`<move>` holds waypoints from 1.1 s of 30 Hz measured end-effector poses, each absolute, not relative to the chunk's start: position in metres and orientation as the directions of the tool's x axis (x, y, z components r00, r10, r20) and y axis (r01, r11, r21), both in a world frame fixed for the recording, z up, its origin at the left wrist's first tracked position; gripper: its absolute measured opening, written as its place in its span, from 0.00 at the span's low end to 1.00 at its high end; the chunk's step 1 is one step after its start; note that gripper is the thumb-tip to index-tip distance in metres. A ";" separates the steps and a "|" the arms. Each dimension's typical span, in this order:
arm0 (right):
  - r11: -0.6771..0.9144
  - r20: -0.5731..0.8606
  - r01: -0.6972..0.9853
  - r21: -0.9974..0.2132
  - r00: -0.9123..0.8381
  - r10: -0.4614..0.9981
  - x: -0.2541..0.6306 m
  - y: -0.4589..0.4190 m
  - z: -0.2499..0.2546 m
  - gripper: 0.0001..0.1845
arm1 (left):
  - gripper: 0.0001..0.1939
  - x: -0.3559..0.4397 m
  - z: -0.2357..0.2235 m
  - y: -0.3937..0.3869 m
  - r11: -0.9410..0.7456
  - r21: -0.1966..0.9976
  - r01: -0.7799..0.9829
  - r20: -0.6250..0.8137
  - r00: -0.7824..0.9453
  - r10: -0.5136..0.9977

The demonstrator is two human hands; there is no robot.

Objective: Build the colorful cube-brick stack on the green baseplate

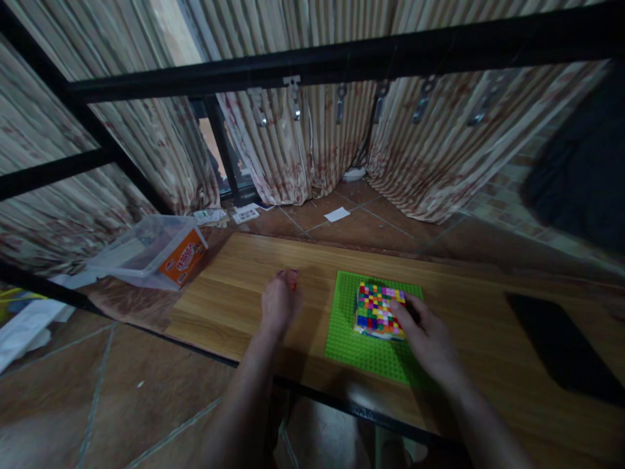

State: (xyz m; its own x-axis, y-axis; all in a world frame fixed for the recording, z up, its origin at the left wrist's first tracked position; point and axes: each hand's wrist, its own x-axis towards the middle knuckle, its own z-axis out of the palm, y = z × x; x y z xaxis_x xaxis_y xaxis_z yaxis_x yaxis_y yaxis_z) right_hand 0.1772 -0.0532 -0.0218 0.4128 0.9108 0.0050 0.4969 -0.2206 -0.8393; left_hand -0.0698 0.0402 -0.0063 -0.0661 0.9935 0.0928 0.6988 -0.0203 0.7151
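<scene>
A block of small multicoloured bricks point(379, 309) sits on a bright green studded baseplate point(352, 340) on a wooden table point(234, 293). My right hand point(426, 339) rests against the right side of the block, fingers curled onto its edge. My left hand point(279, 303) lies on the bare wood left of the baseplate, fingers closed round a small red piece that barely shows at the fingertips.
A clear plastic box with an orange label point(156, 251) stands off the table's far left corner. A dark flat rectangle point(556, 348) lies on the table at right. Black metal bars point(312, 62) cross overhead; striped curtains hang behind. Papers lie on the tiled floor.
</scene>
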 end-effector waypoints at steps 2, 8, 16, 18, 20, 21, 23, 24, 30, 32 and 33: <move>-0.226 0.000 0.501 -0.835 0.412 0.911 0.177 -0.053 -0.022 0.28 | 0.10 -0.086 -0.003 0.041 -0.020 0.561 0.828 0.078 -0.029 0.997; -0.263 -0.036 0.524 -0.810 0.403 0.914 0.177 -0.052 -0.020 0.31 | 0.09 -0.101 -0.008 0.039 -0.165 0.439 0.883 0.064 0.153 0.986; -0.260 -0.025 0.537 -0.802 0.404 0.914 0.177 -0.052 -0.022 0.32 | 0.09 -0.094 -0.016 0.040 -0.194 0.319 0.928 0.105 0.169 0.980; -0.257 -0.020 0.531 -0.808 0.411 0.912 0.177 -0.053 -0.022 0.31 | 0.08 -0.093 -0.015 0.039 -0.197 0.305 0.932 0.099 0.175 0.980; -0.261 -0.024 0.521 -0.813 0.416 0.909 0.176 -0.053 -0.021 0.32 | 0.08 -0.092 -0.014 0.039 -0.212 0.302 0.929 0.093 0.192 0.977; -0.263 -0.029 0.517 -0.815 0.416 0.909 0.176 -0.053 -0.021 0.32 | 0.08 -0.091 -0.013 0.039 -0.224 0.304 0.926 0.095 0.204 0.974; -0.267 -0.038 0.511 -0.817 0.415 0.909 0.176 -0.052 -0.021 0.33 | 0.08 -0.088 -0.011 0.039 -0.245 0.324 0.914 0.113 0.220 0.969; -0.267 -0.038 0.507 -0.820 0.416 0.909 0.176 -0.052 -0.022 0.34 | 0.08 -0.086 -0.010 0.039 -0.250 0.345 0.905 0.130 0.218 0.967; -0.238 -0.025 0.481 -0.844 0.408 0.913 0.175 -0.051 -0.021 0.33 | 0.06 -0.049 -0.010 0.025 -0.350 0.704 0.618 0.192 0.309 0.932; -0.225 -0.020 0.477 -0.850 0.398 0.917 0.175 -0.052 -0.021 0.32 | 0.05 -0.034 -0.011 0.018 -0.332 0.819 0.468 0.172 0.352 0.920; -0.220 -0.017 0.476 -0.851 0.394 0.919 0.175 -0.052 -0.021 0.32 | 0.05 -0.027 -0.012 0.015 -0.311 0.857 0.411 0.160 0.362 0.918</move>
